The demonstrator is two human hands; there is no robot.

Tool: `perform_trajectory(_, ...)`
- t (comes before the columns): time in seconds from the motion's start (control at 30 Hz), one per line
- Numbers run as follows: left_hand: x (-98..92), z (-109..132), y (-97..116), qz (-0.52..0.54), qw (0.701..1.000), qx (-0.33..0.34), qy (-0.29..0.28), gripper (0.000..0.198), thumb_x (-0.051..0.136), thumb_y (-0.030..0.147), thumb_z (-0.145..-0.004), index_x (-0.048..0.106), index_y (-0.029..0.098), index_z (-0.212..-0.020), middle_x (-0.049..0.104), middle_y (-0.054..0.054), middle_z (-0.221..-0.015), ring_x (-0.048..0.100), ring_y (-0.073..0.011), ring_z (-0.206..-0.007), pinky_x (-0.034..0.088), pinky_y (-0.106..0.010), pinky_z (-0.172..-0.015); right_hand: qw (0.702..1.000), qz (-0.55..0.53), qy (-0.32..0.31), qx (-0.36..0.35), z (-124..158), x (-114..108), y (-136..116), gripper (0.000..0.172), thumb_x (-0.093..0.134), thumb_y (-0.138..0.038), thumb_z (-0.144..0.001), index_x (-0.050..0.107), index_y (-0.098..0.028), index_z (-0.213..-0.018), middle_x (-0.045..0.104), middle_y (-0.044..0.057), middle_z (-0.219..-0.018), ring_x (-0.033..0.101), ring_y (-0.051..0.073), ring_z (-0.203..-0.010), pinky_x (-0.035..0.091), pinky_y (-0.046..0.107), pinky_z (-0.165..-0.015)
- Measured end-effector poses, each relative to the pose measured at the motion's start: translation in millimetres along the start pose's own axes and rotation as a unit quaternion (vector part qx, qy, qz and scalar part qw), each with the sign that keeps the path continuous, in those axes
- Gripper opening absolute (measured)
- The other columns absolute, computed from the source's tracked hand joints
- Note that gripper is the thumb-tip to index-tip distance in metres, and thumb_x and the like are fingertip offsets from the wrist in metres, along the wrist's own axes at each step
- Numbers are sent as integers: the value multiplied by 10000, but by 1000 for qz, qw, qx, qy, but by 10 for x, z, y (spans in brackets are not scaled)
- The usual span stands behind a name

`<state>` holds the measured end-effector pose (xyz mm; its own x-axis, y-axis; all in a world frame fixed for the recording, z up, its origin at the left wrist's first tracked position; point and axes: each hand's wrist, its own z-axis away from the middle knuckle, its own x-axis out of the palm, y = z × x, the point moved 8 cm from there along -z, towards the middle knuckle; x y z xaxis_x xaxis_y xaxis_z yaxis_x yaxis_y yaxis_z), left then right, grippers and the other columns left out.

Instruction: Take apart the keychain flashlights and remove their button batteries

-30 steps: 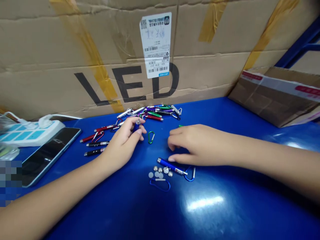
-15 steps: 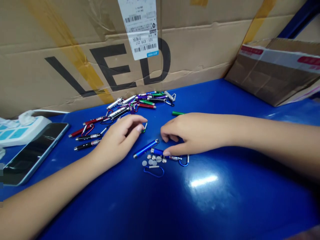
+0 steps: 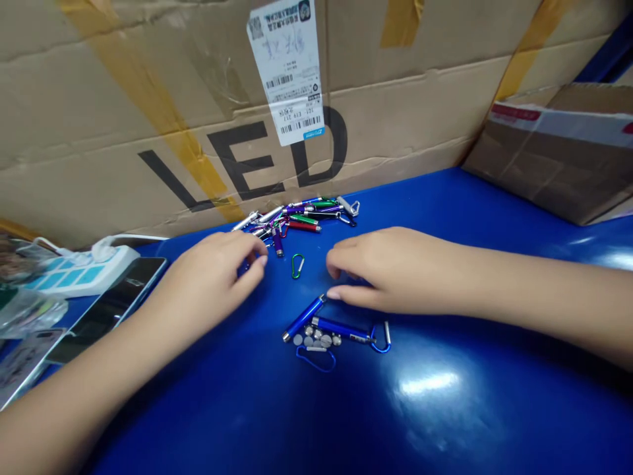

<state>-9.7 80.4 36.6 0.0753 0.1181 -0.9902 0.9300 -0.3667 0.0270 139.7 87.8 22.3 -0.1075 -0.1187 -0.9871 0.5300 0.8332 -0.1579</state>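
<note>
My left hand (image 3: 217, 274) hovers at the near left side of a heap of small pen-shaped keychain lights (image 3: 301, 220). Its fingers are curved and thumb and forefinger stand apart, with nothing visible between them. To the right of it lies a green carabiner (image 3: 297, 266). My right hand (image 3: 368, 267) has loosely bent fingers, its thumb apart and near the end of a blue metal tube (image 3: 302, 320). Beside that tube lies a blue keychain light (image 3: 343, 330) with a blue carabiner (image 3: 381, 340). Several button cells (image 3: 316, 338) and a loose blue carabiner (image 3: 316, 359) lie just below.
A large cardboard box (image 3: 405, 112) marked LED stands along the back of the blue table (image 3: 237, 409). An open carton (image 3: 548, 158) is at the right. On the left are a phone (image 3: 111, 310), a white power strip (image 3: 84, 267) and a plastic bag (image 3: 34, 313).
My left hand has drawn left, uncovering the green carabiner. My right hand has lifted off the blue keychain light, and the green tube behind it is now hidden. The view has shifted.
</note>
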Motion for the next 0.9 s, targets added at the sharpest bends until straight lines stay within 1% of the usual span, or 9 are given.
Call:
perform_trajectory(0.13,-47,-36,-154,-41,998,-24,-29,264,400,382,-892,611,224,-889,655,-53,-879,597,-256,-837,444,-387,-729,999,2,34,27,-39,-94,221,259,498,-424,-898,612,-195,-859,671,41,-860,538,140,-624,273,255,-523)
perform_trajectory(0.2,-112,-25,-205,-61,997,-36,-32,267,390,378,-889,612,229,-892,654,-51,-862,597,-254,-802,435,-378,-701,998,9,45,48,-58,-122,344,267,484,-426,-899,614,-197,-856,663,44,-837,532,145,-623,266,258,-523)
perform_trajectory(0.33,-311,15,-312,-64,996,-57,22,248,400,388,-891,601,243,-890,660,-45,-856,587,-246,-752,406,-359,-684,991,11,96,97,-67,-216,579,290,454,-433,-906,609,-195,-847,640,53,-774,508,154,-611,270,279,-532)
perform_trajectory(0.4,-339,27,-344,-43,997,-53,40,228,425,398,-888,604,257,-876,663,-36,-846,580,-237,-725,391,-344,-666,984,0,138,116,-45,-289,683,297,448,-430,-912,588,-187,-816,631,61,-749,492,153,-601,278,296,-544)
perform_trajectory(0.5,-265,23,-333,-28,999,-33,28,216,445,396,-892,612,261,-874,666,-30,-841,576,-223,-700,380,-328,-640,971,-10,206,119,3,-401,799,279,448,-391,-920,545,-182,-762,624,75,-733,493,161,-626,298,314,-574)
perform_trajectory(0.6,-171,12,-293,-23,999,-21,4,251,441,423,-904,625,255,-873,666,-32,-807,583,-219,-673,388,-322,-605,961,-23,248,121,36,-461,901,276,446,-373,-922,522,-191,-730,612,63,-716,504,163,-647,313,311,-591)
perform_trajectory(0.73,-99,-5,-234,-1,1000,-18,-8,325,428,487,-901,643,243,-879,685,-55,-821,607,-236,-681,424,-337,-598,956,-19,267,122,42,-477,987,289,447,-375,-913,530,-185,-713,592,38,-690,490,147,-627,288,290,-576)
perform_trajectory(0.83,-28,-22,-179,7,1000,-14,-18,342,424,506,-905,645,245,-895,697,-61,-882,631,-260,-762,452,-362,-656,956,-4,271,114,39,-456,1012,302,432,-371,-916,533,-174,-711,578,27,-686,468,129,-613,255,275,-567)
perform_trajectory(0.9,20,-26,-122,11,1000,-10,-24,335,414,494,-921,640,248,-926,698,-59,-933,638,-260,-823,460,-374,-710,957,1,269,106,35,-415,1026,320,415,-370,-923,529,-170,-702,554,15,-665,451,118,-598,240,266,-566)
